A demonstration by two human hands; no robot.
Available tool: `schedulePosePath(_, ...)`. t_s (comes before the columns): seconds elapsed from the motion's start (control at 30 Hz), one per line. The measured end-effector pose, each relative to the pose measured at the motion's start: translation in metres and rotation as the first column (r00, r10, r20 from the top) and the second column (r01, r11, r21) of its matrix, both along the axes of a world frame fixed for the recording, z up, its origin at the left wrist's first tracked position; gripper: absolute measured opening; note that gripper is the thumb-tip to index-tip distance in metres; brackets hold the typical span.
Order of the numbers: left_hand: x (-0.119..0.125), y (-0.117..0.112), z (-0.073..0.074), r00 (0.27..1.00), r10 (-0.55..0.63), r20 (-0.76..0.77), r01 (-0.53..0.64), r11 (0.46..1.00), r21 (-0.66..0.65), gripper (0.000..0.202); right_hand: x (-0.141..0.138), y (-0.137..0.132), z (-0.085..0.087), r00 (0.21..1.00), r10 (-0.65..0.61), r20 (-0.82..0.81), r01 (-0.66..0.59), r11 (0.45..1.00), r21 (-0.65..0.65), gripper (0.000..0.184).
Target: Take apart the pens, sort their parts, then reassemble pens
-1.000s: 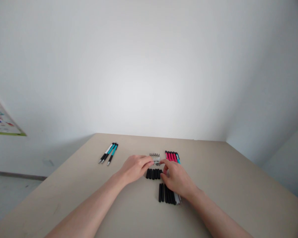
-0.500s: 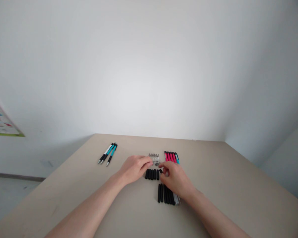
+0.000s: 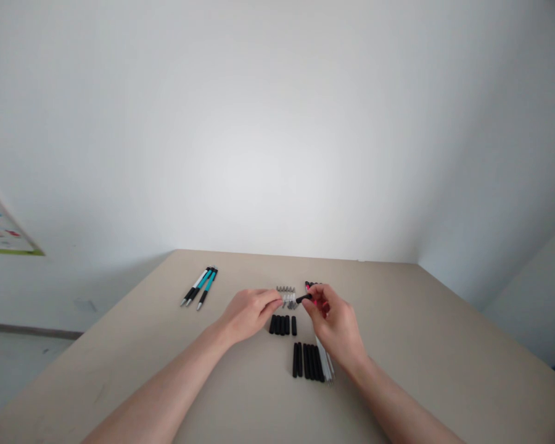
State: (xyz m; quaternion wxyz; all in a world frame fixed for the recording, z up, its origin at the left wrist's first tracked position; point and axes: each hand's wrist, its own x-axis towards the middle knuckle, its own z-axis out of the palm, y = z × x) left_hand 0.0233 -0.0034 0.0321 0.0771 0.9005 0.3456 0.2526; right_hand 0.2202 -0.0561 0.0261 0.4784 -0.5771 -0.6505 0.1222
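Note:
My right hand [image 3: 335, 320] pinches a short black pen grip [image 3: 304, 298] between thumb and fingertips, raised over the small parts. Close by on the left, my left hand [image 3: 254, 313] has its thumb and forefinger pressed together; what sits at their tips is too small to make out against the pale parts. Between the hands lie a row of silver pen tips [image 3: 285, 289], small whitish plastic pieces [image 3: 290, 298] and thin metal springs [image 3: 291, 305]. Nearer to me is a row of black pen grips [image 3: 282, 325].
Longer black tubes [image 3: 308, 362] lie in front, with white refills [image 3: 325, 364] beside them, partly under my right wrist. Pink pen barrels [image 3: 309, 286] are mostly hidden behind my right hand. Three pens [image 3: 200, 288] rest at the left of the beige table [image 3: 240, 394]; a wall stands behind.
My right hand has lifted away from the right end of the grip row, moving up and back with a black pen grip. My left hand has barely moved.

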Motion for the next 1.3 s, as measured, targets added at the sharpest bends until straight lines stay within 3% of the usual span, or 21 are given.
schedulePosePath(0.2,0.0,-0.001,0.001,1.0,0.004,0.006,-0.004,1.0,-0.014,0.028,0.0,0.001,0.0,1.0,-0.021,0.019,0.021,1.0,-0.007,0.015)
schedulePosePath(0.37,0.0,-0.001,0.001,1.0,-0.001,0.003,0.001,1.0,-0.021,0.029,0.003,0.003,-0.002,0.988,-0.018,0.154,0.028,0.998,-0.061,0.008)
schedulePosePath(0.6,0.0,-0.001,0.001,1.0,-0.021,-0.008,0.02,0.999,-0.028,0.028,0.004,0.008,-0.013,0.943,0.002,0.332,0.05,0.988,-0.148,0.014)
schedulePosePath(1.03,0.0,0.002,-0.004,1.0,-0.022,-0.006,0.022,1.0,-0.022,0.026,0.002,0.006,-0.015,0.943,0.137,0.303,-0.07,0.973,-0.222,0.029)
schedulePosePath(1.2,-0.001,0.003,-0.006,1.0,-0.022,-0.008,0.022,1.0,-0.018,0.028,-0.002,-0.001,-0.001,0.92,0.248,0.303,-0.17,0.95,-0.261,0.023)
schedulePosePath(1.3,-0.001,0.003,-0.005,1.0,-0.026,-0.002,0.026,0.999,-0.021,0.028,-0.004,-0.013,0.016,0.853,0.388,0.348,-0.287,0.907,-0.309,0.027)
